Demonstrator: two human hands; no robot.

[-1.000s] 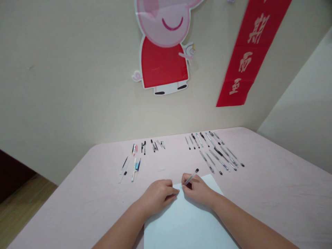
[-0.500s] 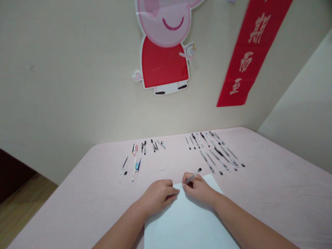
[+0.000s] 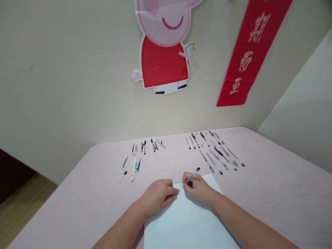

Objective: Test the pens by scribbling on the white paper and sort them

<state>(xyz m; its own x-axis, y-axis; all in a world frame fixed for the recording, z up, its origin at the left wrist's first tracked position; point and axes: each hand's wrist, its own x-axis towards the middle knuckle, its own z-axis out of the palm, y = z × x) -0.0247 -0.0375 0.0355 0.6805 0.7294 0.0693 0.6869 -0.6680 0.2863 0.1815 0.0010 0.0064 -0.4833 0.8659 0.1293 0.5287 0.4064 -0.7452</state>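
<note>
My right hand (image 3: 198,188) is closed round a clear pen with a black cap end (image 3: 192,175), its tip down on the top edge of a white sheet of paper (image 3: 189,221). My left hand (image 3: 158,195) rests on the sheet's upper left corner with its fingers curled and pressed down; nothing shows inside them. The paper lies on a pink table (image 3: 272,186) in front of me.
Several pens lie in rows at the back right of the table (image 3: 215,152). More pens and pen parts lie at the back left (image 3: 136,157). A small clear cap (image 3: 161,169) sits beyond my left hand. A wall with a cartoon pig cutout (image 3: 164,45) and a red banner (image 3: 246,52) stands behind.
The pen's upper end has wobbled slightly right and back in my right hand. Both hands stay in place on the paper.
</note>
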